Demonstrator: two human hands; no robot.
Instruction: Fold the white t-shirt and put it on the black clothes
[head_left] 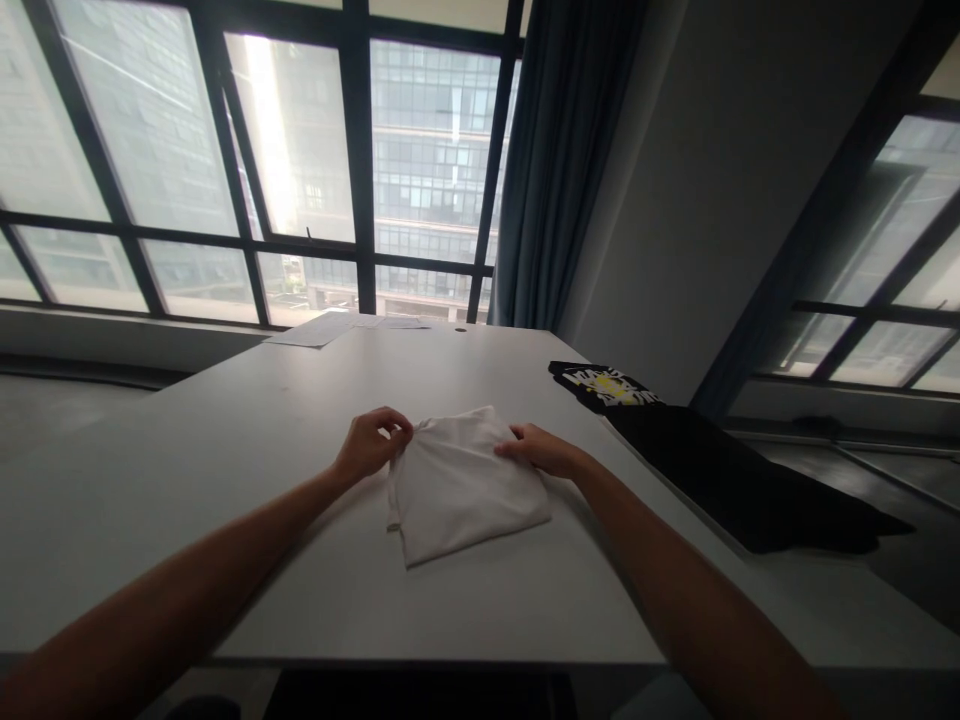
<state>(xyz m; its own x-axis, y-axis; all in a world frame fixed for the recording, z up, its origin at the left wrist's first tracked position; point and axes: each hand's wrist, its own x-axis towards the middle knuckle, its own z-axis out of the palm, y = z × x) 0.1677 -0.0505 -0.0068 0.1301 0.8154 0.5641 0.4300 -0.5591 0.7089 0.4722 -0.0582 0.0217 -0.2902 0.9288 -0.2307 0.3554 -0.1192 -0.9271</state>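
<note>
A folded piece of white cloth (pixel 469 490) lies on the white table in front of me, its layers showing along the left edge. My left hand (pixel 373 440) pinches the cloth's far left corner between thumb and fingers, and creases run out from that pinch. On the opposite side, my right hand (pixel 540 450) grips the cloth's right edge, the thumb on top and the other fingers partly hidden. The cloth's near edge rests on the tabletop, with a pointed corner toward me.
The white table (pixel 247 430) stretches away toward the windows. A black garment (pixel 735 480) with a white and yellow print lies along its right edge, partly overhanging. Sheets of paper (pixel 315 330) lie at the far left end. A blue curtain (pixel 555 170) hangs beyond.
</note>
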